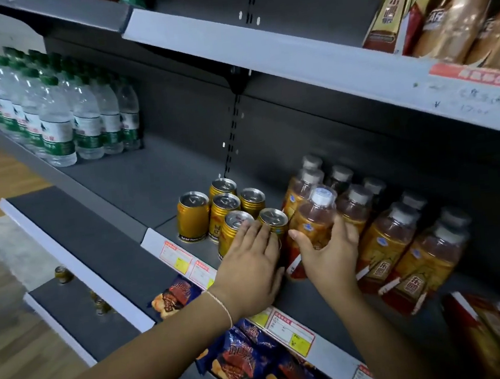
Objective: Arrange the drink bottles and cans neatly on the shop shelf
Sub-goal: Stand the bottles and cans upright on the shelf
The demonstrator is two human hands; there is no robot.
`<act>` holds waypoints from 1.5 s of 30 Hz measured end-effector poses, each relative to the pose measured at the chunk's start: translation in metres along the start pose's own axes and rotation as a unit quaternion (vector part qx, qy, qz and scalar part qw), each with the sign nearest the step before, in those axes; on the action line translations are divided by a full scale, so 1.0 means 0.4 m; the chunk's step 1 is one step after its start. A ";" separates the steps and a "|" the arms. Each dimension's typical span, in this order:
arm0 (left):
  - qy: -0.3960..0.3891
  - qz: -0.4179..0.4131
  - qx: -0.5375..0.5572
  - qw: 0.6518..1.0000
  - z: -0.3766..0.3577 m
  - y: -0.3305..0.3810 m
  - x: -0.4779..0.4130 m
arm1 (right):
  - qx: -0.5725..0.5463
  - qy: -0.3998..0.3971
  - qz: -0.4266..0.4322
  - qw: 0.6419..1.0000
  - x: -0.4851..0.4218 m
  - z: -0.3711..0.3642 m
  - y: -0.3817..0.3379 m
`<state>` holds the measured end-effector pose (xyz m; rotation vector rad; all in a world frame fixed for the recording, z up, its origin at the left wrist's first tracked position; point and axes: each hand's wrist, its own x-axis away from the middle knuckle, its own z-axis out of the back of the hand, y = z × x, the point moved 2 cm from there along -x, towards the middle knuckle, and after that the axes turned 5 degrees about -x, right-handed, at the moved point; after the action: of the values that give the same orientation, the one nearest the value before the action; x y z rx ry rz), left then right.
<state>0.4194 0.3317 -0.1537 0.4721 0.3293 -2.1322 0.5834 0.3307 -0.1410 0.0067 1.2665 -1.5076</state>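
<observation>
Head view: cans (272,219) are pressed by the flat left hand (250,268); the bottle (313,220) just right of it is gripped by the right hand (329,252). Front-row alignment is judged in hand. Next, the bottle is to be squared beside the cans.

Blue snack bags (244,364) (crisps, perhaps) below; price tags (290,330).
</observation>
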 end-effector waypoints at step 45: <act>-0.075 0.023 0.087 0.993 0.079 0.117 0.004 | 0.320 -0.323 -0.025 0.891 0.140 0.326 0.087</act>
<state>0.4506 0.2917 -0.1288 0.4116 0.0483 -2.1471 0.6630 0.2082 -0.1425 -0.0900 0.2159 -1.7130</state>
